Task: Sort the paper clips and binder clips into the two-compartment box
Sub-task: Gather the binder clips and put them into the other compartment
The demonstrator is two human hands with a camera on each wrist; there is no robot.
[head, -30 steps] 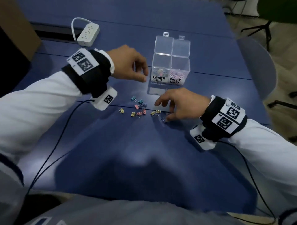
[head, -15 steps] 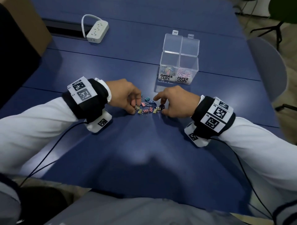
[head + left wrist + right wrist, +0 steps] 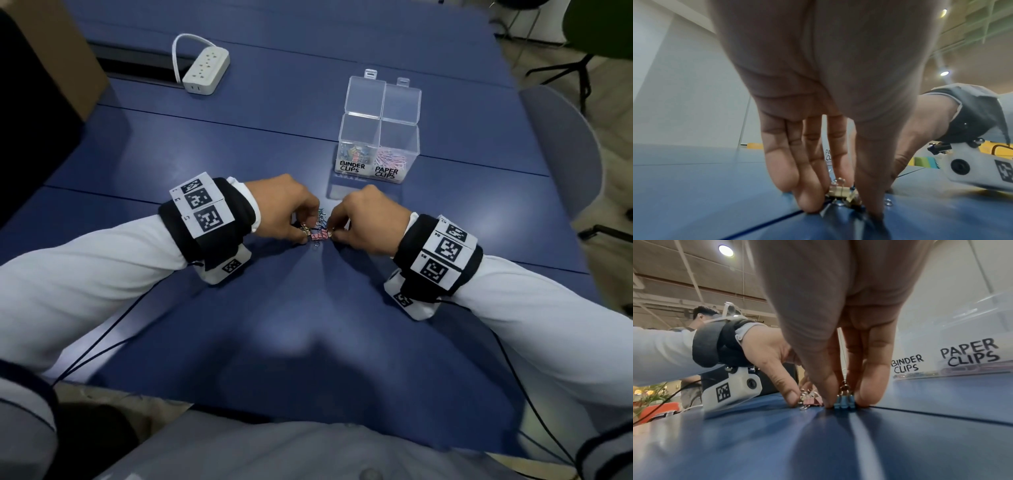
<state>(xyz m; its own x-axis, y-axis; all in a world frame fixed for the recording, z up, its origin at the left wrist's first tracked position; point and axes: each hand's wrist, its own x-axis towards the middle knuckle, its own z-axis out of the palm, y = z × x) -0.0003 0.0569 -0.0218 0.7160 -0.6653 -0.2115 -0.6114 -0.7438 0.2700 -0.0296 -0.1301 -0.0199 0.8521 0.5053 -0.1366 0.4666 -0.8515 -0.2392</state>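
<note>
Blue tabletop: both hands close on the last small heap of binder clips, just in front of the two-compartment box.

The left hand pinches a gold binder clip between thumb and fingers; the right hand pinches blue binder clips, thumb and forefinger nearly together. To do this well, each pinch should probably lift cleanly without dragging neighbours, then drop into the compartment marked BINDER CLIPS, not PAPER CLIPS.
</note>
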